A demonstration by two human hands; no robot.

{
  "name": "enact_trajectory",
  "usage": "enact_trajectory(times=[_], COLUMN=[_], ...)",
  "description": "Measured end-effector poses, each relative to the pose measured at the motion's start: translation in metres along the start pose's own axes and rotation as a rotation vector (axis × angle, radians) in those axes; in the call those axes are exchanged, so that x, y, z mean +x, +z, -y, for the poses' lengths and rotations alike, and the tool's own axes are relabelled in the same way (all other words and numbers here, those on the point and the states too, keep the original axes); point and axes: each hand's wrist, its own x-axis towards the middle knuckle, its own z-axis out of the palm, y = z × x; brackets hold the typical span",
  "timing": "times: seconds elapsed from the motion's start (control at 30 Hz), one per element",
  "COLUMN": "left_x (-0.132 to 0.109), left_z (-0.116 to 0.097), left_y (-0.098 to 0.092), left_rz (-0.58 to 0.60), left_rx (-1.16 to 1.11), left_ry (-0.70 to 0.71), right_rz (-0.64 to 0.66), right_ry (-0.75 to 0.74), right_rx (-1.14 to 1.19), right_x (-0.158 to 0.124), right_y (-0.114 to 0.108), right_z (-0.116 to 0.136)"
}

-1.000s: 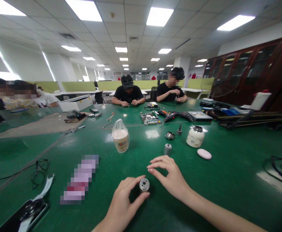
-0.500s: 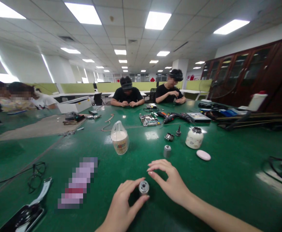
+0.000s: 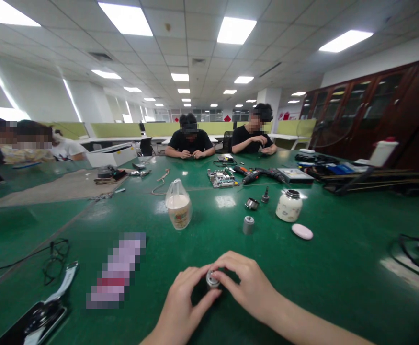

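A small silver electric motor, a round can with holes in its end face, stands on the green table directly in front of me. My left hand is closed round its side, thumb nearest me and fingers behind. From the right, my right hand reaches over it, with thumb and fingertips pinched at the motor's top and covering part of the end face. Farther off stands a similar silver motor can. Behind that lie an open metal ring-like part and a dark rotor-like part with a shaft.
A bagged paper cup, a cream jar and a pink oval object stand beyond my hands. A phone-like device with a strap lies left. Farther back are a circuit board, power drills and seated people.
My right hand has moved left and down, from hovering apart beside the motor to touching its top. My left hand has kept its hold on the motor.
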Motion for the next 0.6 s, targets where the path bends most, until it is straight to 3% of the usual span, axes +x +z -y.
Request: enact_trajectory(times=[0.2, 0.33, 0.47, 0.6], left_x=[0.000, -0.003, -0.005, 0.002], left_z=[0.000, -0.003, -0.009, -0.013], left_y=[0.001, -0.001, -0.009, -0.017], left_rz=[0.009, 0.003, -0.010, -0.035], left_rx=[-0.014, -0.055, -0.083, -0.056], left_ry=[-0.005, -0.033, -0.068, -0.011], right_rz=[-0.036, -0.083, -0.004, 0.047], right_ry=[0.080, 0.058, 0.045, 0.055], right_rx=[0.013, 0.120, 0.194, 0.217], right_x=[-0.002, -0.010, -0.019, -0.021], right_y=[0.005, 0.012, 0.015, 0.014], right_z=[-0.001, -0.008, -0.016, -0.017])
